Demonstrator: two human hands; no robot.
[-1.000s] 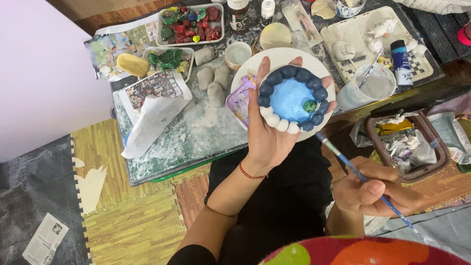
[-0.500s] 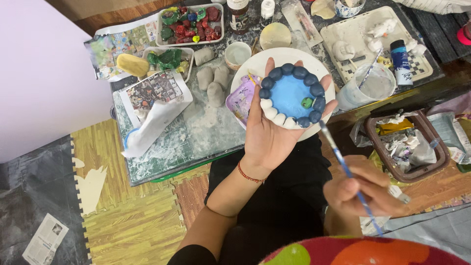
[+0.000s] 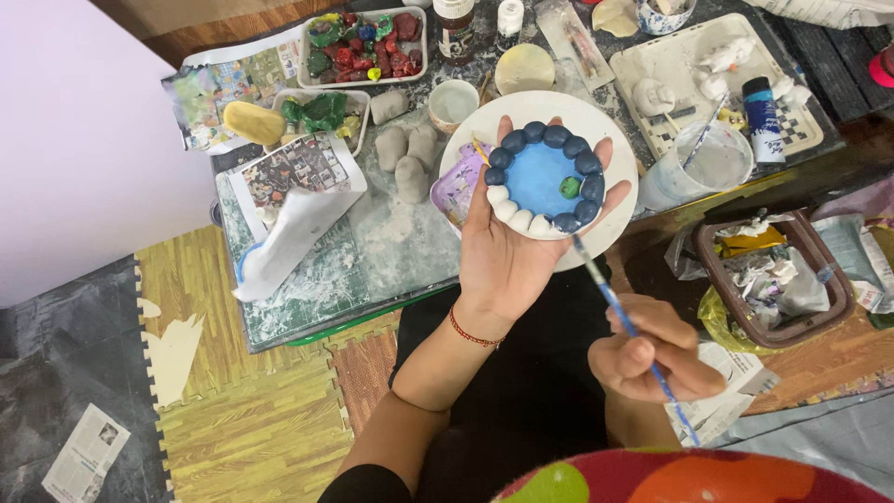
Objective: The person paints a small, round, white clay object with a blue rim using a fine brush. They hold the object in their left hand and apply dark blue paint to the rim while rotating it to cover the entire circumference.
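We see a matt clay dish (image 3: 543, 179) painted smooth blue, a paint-smeared rough tabletop (image 3: 372, 261), and crumpled paper (image 3: 289, 228).

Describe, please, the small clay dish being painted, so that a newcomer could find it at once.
Start at the large white plate in the middle of the messy work table. Just above it the left hand holds up the clay dish. Unlike the unpainted grey clay lumps nearby, it is bright blue inside, ringed with dark blue and white balls.
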